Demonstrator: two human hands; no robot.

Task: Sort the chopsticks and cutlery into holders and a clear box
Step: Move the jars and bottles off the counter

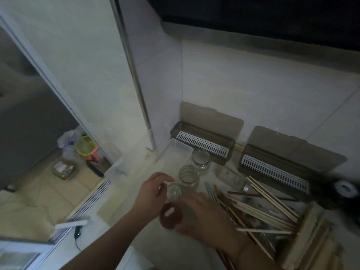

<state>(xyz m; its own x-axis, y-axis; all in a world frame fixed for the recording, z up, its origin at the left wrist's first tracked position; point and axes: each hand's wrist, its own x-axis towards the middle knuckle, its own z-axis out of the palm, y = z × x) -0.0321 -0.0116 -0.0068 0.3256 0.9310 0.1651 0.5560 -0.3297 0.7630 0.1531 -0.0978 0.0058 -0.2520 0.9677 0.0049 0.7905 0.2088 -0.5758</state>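
Note:
Three glass jars stand in a diagonal row: a small one (174,191) nearest me, then a second jar (188,175) and a third jar (200,158). A clear plastic box (176,146) lies behind them. My left hand (153,190) is beside the small jar with its fingers apart and curved toward it. My right hand (202,215) is blurred, just right of that jar. A round reddish-brown object (170,216) with a white slot sits below both hands; whether either hand holds it is unclear. A pile of wooden chopsticks (263,207) lies to the right.
Two brown holders with white slotted grids are against the tiled wall, one (202,143) in the corner and another (272,172) to its right. A dark round item (344,189) sits at the far right. Left of the counter is a sliding-door track (87,203) and floor clutter.

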